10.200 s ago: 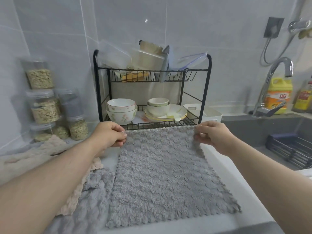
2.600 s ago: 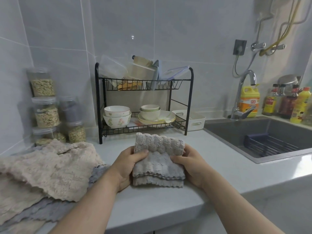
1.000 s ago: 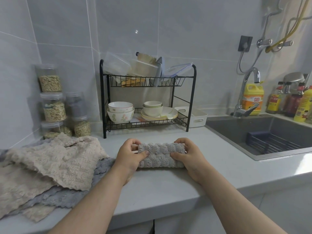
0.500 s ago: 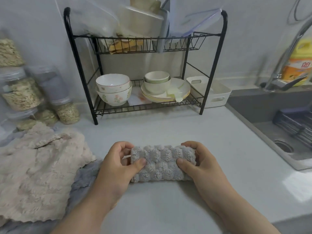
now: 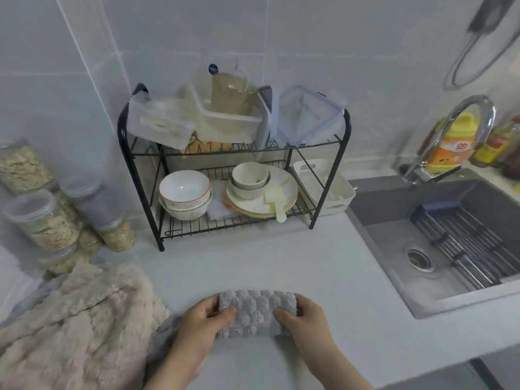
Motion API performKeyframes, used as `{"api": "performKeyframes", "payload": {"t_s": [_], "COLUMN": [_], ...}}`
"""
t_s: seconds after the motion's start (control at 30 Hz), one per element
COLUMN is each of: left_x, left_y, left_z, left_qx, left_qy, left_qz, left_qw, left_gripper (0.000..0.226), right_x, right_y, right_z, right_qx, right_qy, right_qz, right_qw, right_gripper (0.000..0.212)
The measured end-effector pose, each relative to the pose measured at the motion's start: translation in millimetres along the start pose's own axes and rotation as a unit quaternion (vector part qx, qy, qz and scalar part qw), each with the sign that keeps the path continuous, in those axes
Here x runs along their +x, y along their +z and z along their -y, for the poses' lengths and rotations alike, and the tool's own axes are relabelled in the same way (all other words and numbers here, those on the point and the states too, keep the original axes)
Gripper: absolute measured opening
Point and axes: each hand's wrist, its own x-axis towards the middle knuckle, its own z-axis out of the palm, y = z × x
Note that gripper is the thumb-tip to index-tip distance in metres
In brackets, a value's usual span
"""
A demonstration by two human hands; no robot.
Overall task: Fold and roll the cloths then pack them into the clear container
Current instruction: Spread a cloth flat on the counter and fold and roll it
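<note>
Where the two hands meet: a rolled grey cloth (image 5: 257, 313) lies crosswise on the table (image 5: 253, 266), close to its front edge.
Left hand (image 5: 201, 319): grips the roll's left end, thumb on the near face, fingers curled over the far side.
Right hand (image 5: 305, 319): grips the right end in the same way, thumb pressed into the pile.
Left of the left hand: a heap of beige cloths (image 5: 78, 327), with a flat grey cloth (image 5: 166, 330) showing beneath it just beside the wrist.
Beyond both hands: a black wire rack (image 5: 327, 175), with bowls and plates on the lower shelf and clear containers (image 5: 225, 119) tilted on the upper one.
Right of the right hand: a sink (image 5: 394, 240), well apart.
</note>
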Motion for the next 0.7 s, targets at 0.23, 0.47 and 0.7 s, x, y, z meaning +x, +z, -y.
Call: {"api": "performKeyframes", "payload": {"t_s": [0.23,0.47,0.7], "left_x": [-18,-46,-75], "left_y": [19,89,208], "left_z": [-104,-201,-250], "left_qx": [-0.032,-0.039,-0.031], "left_qy": [0.013,0.124,0.196], "left_qz": [0.135,0.216,0.294], "left_qw": [0.99,0.968,0.935], "left_gripper": [0.029,0.034,0.048], "right_x": [-37,-75,-130], "right_y": [-35,-116,-233], "right_z": [85,165,196], "right_qx": [0.064,0.128,0.124], "right_qy": [-0.024,-0.121,-0.208], "right_qz": [-0.034,-0.08,-0.161], "right_qw": [0.997,0.981,0.957], "right_gripper": [0.017,0.033,0.03]}}
